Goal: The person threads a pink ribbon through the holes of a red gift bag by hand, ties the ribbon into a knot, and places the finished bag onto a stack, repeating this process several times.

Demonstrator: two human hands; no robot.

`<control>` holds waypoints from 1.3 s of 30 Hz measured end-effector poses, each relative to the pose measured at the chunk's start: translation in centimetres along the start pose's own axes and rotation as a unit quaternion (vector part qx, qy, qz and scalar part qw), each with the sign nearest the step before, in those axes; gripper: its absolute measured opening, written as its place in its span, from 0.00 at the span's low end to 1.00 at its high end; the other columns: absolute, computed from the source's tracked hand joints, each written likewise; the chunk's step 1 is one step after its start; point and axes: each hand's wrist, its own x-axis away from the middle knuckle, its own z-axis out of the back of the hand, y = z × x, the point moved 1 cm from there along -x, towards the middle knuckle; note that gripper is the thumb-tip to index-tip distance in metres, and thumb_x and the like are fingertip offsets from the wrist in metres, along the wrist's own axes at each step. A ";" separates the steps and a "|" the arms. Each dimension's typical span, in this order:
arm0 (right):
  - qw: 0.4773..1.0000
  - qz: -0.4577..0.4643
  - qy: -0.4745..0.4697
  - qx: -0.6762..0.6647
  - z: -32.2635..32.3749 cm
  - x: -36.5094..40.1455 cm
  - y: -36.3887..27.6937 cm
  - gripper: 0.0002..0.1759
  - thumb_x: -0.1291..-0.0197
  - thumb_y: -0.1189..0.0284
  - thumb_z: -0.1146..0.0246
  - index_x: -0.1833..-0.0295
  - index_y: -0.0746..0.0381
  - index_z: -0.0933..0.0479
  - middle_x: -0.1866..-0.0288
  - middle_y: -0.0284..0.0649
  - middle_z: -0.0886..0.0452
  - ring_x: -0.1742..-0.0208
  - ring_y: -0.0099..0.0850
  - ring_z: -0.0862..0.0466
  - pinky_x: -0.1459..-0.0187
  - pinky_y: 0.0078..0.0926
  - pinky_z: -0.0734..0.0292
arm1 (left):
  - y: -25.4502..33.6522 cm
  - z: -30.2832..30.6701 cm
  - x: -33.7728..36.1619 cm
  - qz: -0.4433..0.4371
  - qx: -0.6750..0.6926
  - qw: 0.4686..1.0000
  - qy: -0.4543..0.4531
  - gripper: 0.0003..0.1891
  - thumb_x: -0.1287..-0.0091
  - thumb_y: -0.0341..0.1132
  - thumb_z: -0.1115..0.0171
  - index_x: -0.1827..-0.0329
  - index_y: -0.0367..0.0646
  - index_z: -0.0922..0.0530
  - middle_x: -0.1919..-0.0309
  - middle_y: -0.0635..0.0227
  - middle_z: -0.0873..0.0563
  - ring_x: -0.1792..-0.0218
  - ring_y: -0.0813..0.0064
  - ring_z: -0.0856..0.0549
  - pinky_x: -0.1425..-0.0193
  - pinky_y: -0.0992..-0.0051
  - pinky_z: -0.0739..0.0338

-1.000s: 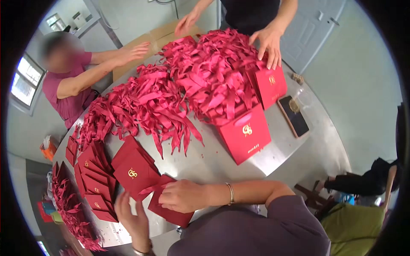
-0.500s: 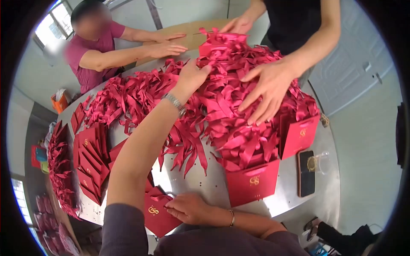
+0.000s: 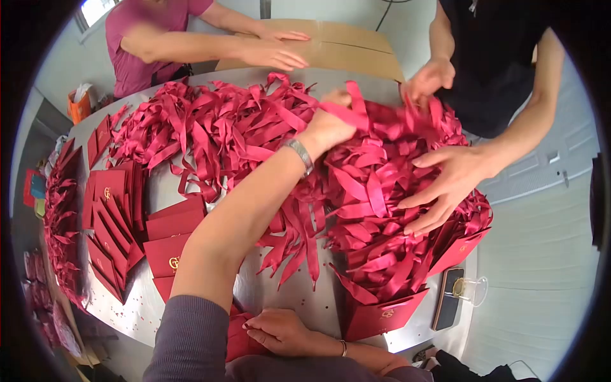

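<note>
My left hand (image 3: 330, 125), with a watch on its wrist, reaches out over the heap of red ribbons (image 3: 210, 127). Its fingers are closed on a red ribbon (image 3: 344, 114) at the left side of the packed bags. Low in the view, my right hand (image 3: 279, 331) pinches the edge of a red paper bag (image 3: 240, 339) lying close to my body; my sleeve and arm hide part of that bag. Between and beyond my hands stands a row of upright red gift bags (image 3: 388, 315), their ribbon handles spilling over the tops.
Across the table, a person in black has one hand (image 3: 445, 184) spread over the bag ribbons. Another person's hands (image 3: 273, 54) are by a cardboard sheet (image 3: 356, 54). Flat bags (image 3: 114, 216) lie left; a phone (image 3: 449, 299) and clear cup (image 3: 476, 291) stand right.
My left hand has moved right and away from me with a ribbon. The co-worker's rear hand has drawn back from the bags. My right hand stays at its bag, while the view has shifted.
</note>
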 end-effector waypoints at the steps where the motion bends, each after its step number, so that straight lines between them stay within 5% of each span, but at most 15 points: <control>1: 1.000 0.007 0.001 -0.011 0.1 -0.3 -0.1 0.08 0.40 0.72 0.34 0.58 0.65 0.19 0.67 0.45 0.18 0.67 0.42 0.17 0.65 0.37 0.22 | 1.2 -0.3 1.3 -0.022 -0.105 0.994 0.005 0.12 0.41 0.30 0.35 0.56 0.37 0.23 0.61 0.52 0.16 0.53 0.54 0.17 0.48 0.64 0.23; 2: 1.000 0.006 -0.003 -0.008 0.1 -0.4 -0.1 0.08 0.40 0.72 0.34 0.58 0.65 0.19 0.67 0.45 0.18 0.67 0.42 0.17 0.65 0.37 0.22 | 1.8 -0.4 2.5 -0.014 -0.077 0.997 0.012 0.11 0.43 0.35 0.36 0.64 0.37 0.24 0.66 0.45 0.18 0.59 0.43 0.18 0.55 0.55 0.23; 8: 1.000 0.016 0.012 0.010 -0.1 -0.5 -0.3 0.08 0.41 0.74 0.33 0.59 0.67 0.19 0.69 0.45 0.18 0.69 0.42 0.18 0.66 0.37 0.22 | 1.4 -0.4 3.8 -0.035 -0.092 0.995 0.017 0.11 0.41 0.35 0.38 0.63 0.38 0.26 0.66 0.50 0.18 0.61 0.47 0.17 0.56 0.56 0.23; 10: 1.000 0.011 0.002 0.013 0.0 -0.4 -0.2 0.08 0.41 0.74 0.33 0.59 0.66 0.19 0.69 0.45 0.18 0.69 0.41 0.18 0.65 0.38 0.22 | 1.7 0.0 3.8 -0.024 -0.116 0.993 -0.003 0.15 0.40 0.29 0.37 0.49 0.40 0.22 0.62 0.54 0.15 0.58 0.59 0.15 0.53 0.66 0.21; 20: 1.000 0.016 0.013 0.016 -0.1 -0.2 0.1 0.08 0.39 0.71 0.35 0.59 0.66 0.20 0.69 0.45 0.19 0.67 0.41 0.18 0.62 0.37 0.21 | 2.1 0.5 3.9 0.030 -0.112 0.992 -0.048 0.13 0.37 0.27 0.41 0.49 0.37 0.23 0.61 0.54 0.15 0.56 0.62 0.15 0.47 0.69 0.22; 24: 0.998 0.040 0.036 0.015 -0.2 -0.4 0.1 0.07 0.42 0.73 0.32 0.60 0.65 0.19 0.73 0.42 0.21 0.72 0.39 0.20 0.71 0.37 0.24 | 2.3 0.6 3.4 0.024 -0.103 0.994 -0.033 0.12 0.34 0.31 0.40 0.48 0.40 0.22 0.61 0.60 0.15 0.57 0.71 0.17 0.47 0.71 0.23; 27: 0.999 0.027 0.027 0.011 -0.2 -0.3 0.2 0.07 0.41 0.73 0.33 0.60 0.64 0.20 0.73 0.42 0.21 0.71 0.39 0.20 0.70 0.37 0.24 | 0.7 0.8 1.7 0.000 -0.043 0.998 -0.053 0.14 0.32 0.38 0.39 0.48 0.40 0.21 0.55 0.58 0.13 0.53 0.63 0.15 0.46 0.69 0.23; 29: 1.000 0.018 0.021 0.012 -0.1 -0.2 0.3 0.07 0.40 0.72 0.33 0.59 0.64 0.20 0.72 0.42 0.21 0.71 0.40 0.20 0.69 0.37 0.24 | 3.3 1.8 0.8 0.020 -0.195 0.976 -0.091 0.13 0.32 0.41 0.44 0.52 0.43 0.23 0.56 0.53 0.14 0.51 0.51 0.17 0.50 0.62 0.22; 30: 0.999 0.027 0.025 0.016 -0.2 -0.2 0.3 0.07 0.39 0.72 0.34 0.59 0.64 0.20 0.72 0.41 0.21 0.71 0.40 0.20 0.68 0.38 0.24 | 8.3 3.4 0.2 0.160 -0.260 0.935 -0.182 0.18 0.30 0.46 0.47 0.48 0.42 0.22 0.51 0.52 0.15 0.48 0.51 0.18 0.46 0.62 0.23; 33: 1.000 0.006 0.008 0.004 -0.1 -0.1 0.2 0.08 0.37 0.70 0.37 0.58 0.63 0.21 0.70 0.43 0.21 0.67 0.42 0.20 0.65 0.40 0.25 | 5.2 3.5 -1.4 0.201 -0.210 0.937 -0.193 0.32 0.29 0.61 0.53 0.38 0.43 0.24 0.43 0.50 0.18 0.41 0.52 0.20 0.36 0.62 0.30; 34: 1.000 -0.022 -0.015 -0.012 -0.1 0.0 0.2 0.09 0.35 0.68 0.39 0.59 0.64 0.22 0.69 0.45 0.21 0.65 0.44 0.20 0.62 0.42 0.25 | 3.5 2.9 -2.0 0.197 -0.180 0.956 -0.123 0.32 0.31 0.60 0.48 0.39 0.39 0.23 0.44 0.51 0.17 0.41 0.55 0.20 0.36 0.65 0.30; 37: 1.000 -0.019 -0.020 -0.011 0.0 0.1 0.3 0.09 0.34 0.67 0.40 0.59 0.63 0.22 0.69 0.45 0.22 0.64 0.44 0.20 0.61 0.42 0.26 | 0.8 2.3 -3.1 0.223 0.090 0.965 -0.103 0.22 0.29 0.46 0.41 0.42 0.39 0.22 0.48 0.62 0.15 0.47 0.71 0.18 0.41 0.72 0.27; 39: 0.999 -0.024 -0.025 -0.010 0.1 0.0 0.2 0.09 0.34 0.67 0.40 0.59 0.63 0.23 0.69 0.45 0.22 0.64 0.44 0.20 0.61 0.42 0.26 | 0.8 2.1 -3.5 0.227 0.135 0.960 -0.088 0.20 0.28 0.43 0.42 0.41 0.40 0.23 0.48 0.65 0.15 0.49 0.73 0.18 0.42 0.72 0.27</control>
